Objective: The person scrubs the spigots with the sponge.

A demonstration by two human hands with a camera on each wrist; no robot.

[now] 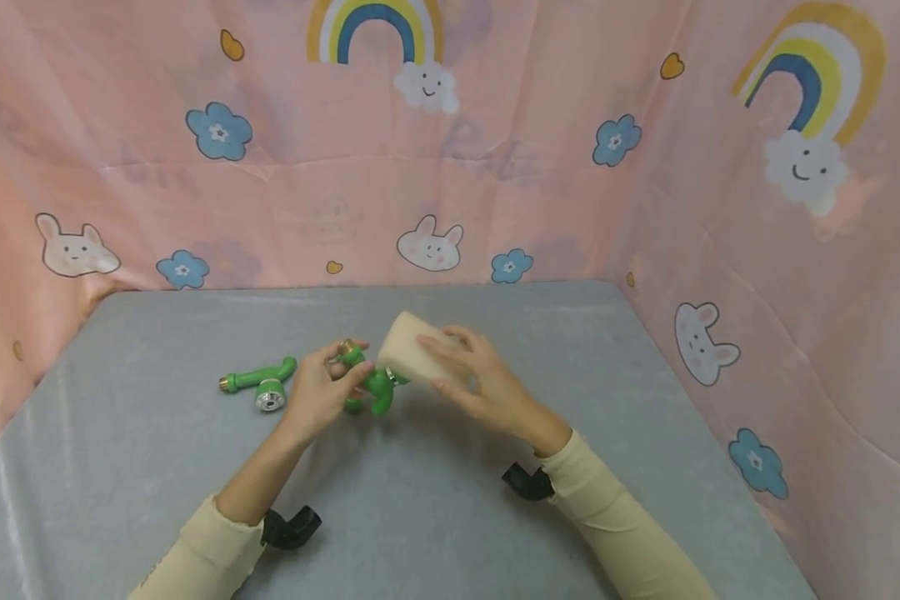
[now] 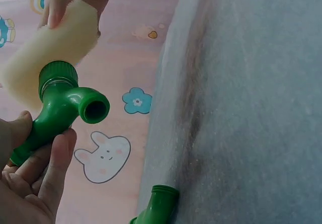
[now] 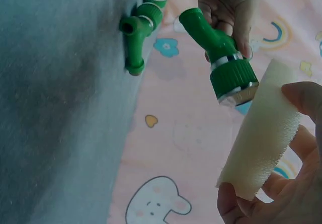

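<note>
My left hand (image 1: pixel 318 387) grips a green plastic tap (image 2: pixel 58 108) by its inlet end, raised above the table. Its ribbed knob with a silver band points toward a cream sponge block (image 1: pixel 412 346). That sponge is held by my right hand (image 1: pixel 480 379), with fingers and thumb on opposite sides, as the right wrist view shows. Sponge and knob lie very close; whether they touch I cannot tell. On the table to the left lies another green tap (image 1: pixel 258 379), with a brass threaded end and a silver-capped knob. My left hand partly hides the held tap in the head view.
A grey cloth-covered table (image 1: pixel 420 517) spreads beneath both hands. Pink printed curtains (image 1: pixel 285 192) stand behind it and along the sides. A black curved piece (image 1: pixel 292 529) sticks out at the left wrist, and a similar black piece (image 1: pixel 527 482) at the right.
</note>
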